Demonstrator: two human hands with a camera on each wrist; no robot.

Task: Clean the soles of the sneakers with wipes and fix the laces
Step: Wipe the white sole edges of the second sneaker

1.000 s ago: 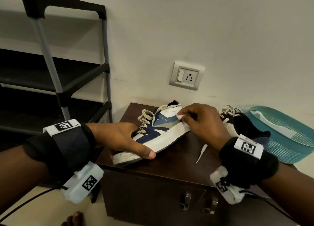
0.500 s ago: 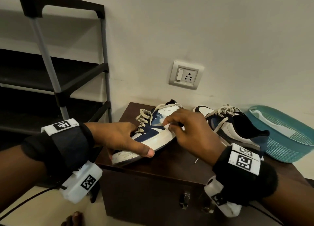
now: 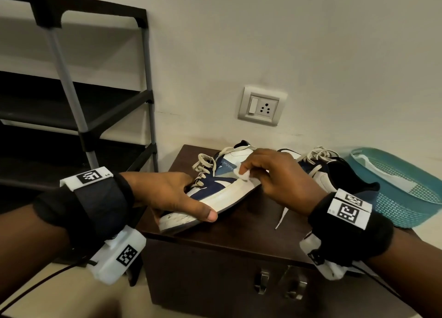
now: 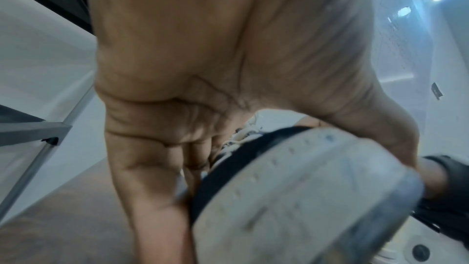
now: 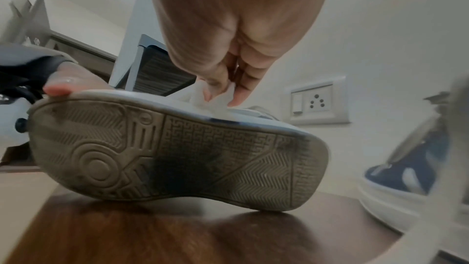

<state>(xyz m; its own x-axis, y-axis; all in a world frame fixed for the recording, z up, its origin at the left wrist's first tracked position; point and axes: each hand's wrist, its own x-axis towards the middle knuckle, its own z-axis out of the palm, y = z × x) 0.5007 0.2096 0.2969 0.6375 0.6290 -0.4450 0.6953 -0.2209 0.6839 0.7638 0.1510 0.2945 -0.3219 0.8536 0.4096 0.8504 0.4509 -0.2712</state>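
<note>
A blue-and-white sneaker (image 3: 215, 186) lies tilted on its side on the dark wooden cabinet (image 3: 251, 226), its dirty grey sole (image 5: 164, 156) facing me. My left hand (image 3: 172, 195) grips its toe end (image 4: 304, 198), thumb on the white sole edge. My right hand (image 3: 275, 179) pinches a white wipe (image 3: 244, 174) against the sole's white sidewall near the heel; the right wrist view shows the wipe (image 5: 215, 97) between the fingertips. The second sneaker (image 3: 334, 174) stands behind my right hand, laces loose.
A teal plastic basket (image 3: 406, 188) sits at the right of the cabinet. A loose white lace end (image 3: 282, 217) lies on the cabinet top. A black shoe rack (image 3: 79, 107) stands at the left. A wall socket (image 3: 262, 106) is behind the shoes.
My right hand slid the wipe along the sole edge toward the shoe's middle, then back toward the heel. The left hand kept its grip on the toe.
</note>
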